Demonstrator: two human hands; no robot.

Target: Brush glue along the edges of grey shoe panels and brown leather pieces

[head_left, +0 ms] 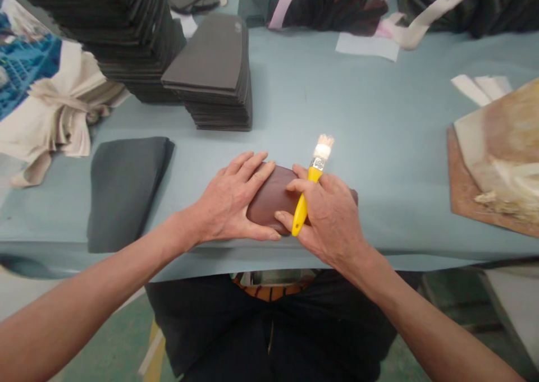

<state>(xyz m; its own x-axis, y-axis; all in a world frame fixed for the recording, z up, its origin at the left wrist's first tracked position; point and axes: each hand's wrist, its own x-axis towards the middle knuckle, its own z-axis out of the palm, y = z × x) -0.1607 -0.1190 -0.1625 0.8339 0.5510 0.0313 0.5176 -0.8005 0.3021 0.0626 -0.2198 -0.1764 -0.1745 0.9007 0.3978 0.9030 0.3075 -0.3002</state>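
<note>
A dark brown, leather-like piece (273,196) lies on the table near its front edge, partly covered by both hands. My left hand (236,197) rests on its left end with the fingers stretched out and the thumb apart. Over the right part of the piece, my right hand (332,213) holds a paintbrush (302,208) with a yellow handle, its white-tipped bristles pointing away from me. The fingertips of that hand also touch the brown piece. What lies under the right palm is hidden.
A folded dark sheet (124,191) lies at the left. Behind it stand a stack of dark panels (210,62) and a taller stack (130,40). Beige cloth strips (67,101) lie far left. A glue-stained board (458,180) is at the right; dark bundles (328,3) line the back.
</note>
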